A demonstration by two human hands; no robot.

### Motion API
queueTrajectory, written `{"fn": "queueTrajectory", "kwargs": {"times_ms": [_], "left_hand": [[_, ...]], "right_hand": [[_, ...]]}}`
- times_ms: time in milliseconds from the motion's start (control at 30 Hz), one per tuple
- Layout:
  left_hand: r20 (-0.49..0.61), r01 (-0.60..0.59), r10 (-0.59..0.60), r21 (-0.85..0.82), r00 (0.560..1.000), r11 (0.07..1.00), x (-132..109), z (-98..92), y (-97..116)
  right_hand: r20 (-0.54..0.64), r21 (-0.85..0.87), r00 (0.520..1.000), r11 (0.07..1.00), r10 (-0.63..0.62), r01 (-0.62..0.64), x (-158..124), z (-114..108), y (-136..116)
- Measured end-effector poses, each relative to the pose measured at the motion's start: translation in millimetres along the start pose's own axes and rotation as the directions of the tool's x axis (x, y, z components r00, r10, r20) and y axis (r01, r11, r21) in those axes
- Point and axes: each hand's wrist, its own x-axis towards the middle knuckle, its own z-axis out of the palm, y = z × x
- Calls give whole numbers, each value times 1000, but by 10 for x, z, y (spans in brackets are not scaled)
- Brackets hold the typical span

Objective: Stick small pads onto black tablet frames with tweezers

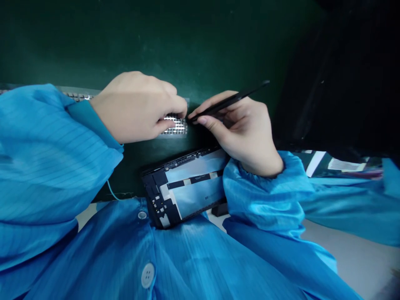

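Note:
My left hand (140, 106) is closed in a pinch over a clear sheet of small silvery pieces (178, 125), its thumb and forefinger on the sheet near its right end. My curled fingers hide part of that sheet. In my right hand (245, 129) are slim black tweezers (228, 102), gripped like a pen, with the low end close to my left fingertips. Below both hands an opened phone body (193, 187) lies tilted at the table's near edge, inner side up. My right sleeve covers its right end.
The hands work above a dark green mat (156, 41). A strip with more small pieces (78, 95) runs out from behind my left sleeve. Something large and black (340, 91) fills the right side. Beyond my right arm are a blue sleeve (353, 204) and a printed paper (346, 165).

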Motion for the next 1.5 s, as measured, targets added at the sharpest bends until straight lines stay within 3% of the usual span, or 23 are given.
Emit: {"fn": "queueTrajectory", "kwargs": {"times_ms": [100, 200, 300, 367, 467, 633, 867, 1000, 1300, 1500], "left_hand": [[-6, 3, -3, 11, 1000, 1000, -3, 7, -1], [-9, 1, -1, -3, 1000, 1000, -2, 16, -4], [-22, -10, 10, -9, 1000, 1000, -1, 24, -8], [-28, -8, 8, 3, 1000, 1000, -2, 28, -12], [-37, -15, 15, -2, 999, 1000, -7, 28, -17], [-47, -10, 9, -26, 999, 1000, -15, 20, -9], [-44, 8, -9, -22, 999, 1000, 1, 19, 12], [-30, 15, -16, -33, 999, 999, -1, 27, -1], [-11, 20, -21, -66, 1000, 998, -11, 4, 14], [2, 21, -20, -66, 1000, 998, 1, -12, 12]], "right_hand": [[-99, 118, 995, 993, 13, -2, -221, 88, -101], [-284, 179, 958, 984, 40, 12, -634, 364, -233], [-414, 153, 910, 986, 3, 67, -968, 702, -288], [-438, 101, 897, 987, -65, 121, -1057, 858, -274], [-439, 47, 891, 987, -117, 152, -1050, 937, -228], [-437, 13, 891, 989, -125, 146, -1019, 892, -210], [-336, -201, 912, 964, -235, 175, -1064, 853, -241], [-378, -127, 905, 979, -195, 157, -1061, 833, -227], [-205, 65, 971, 988, -127, 143, -971, 722, -274], [-162, 71, 976, 984, -148, 162, -955, 717, -271]]}}
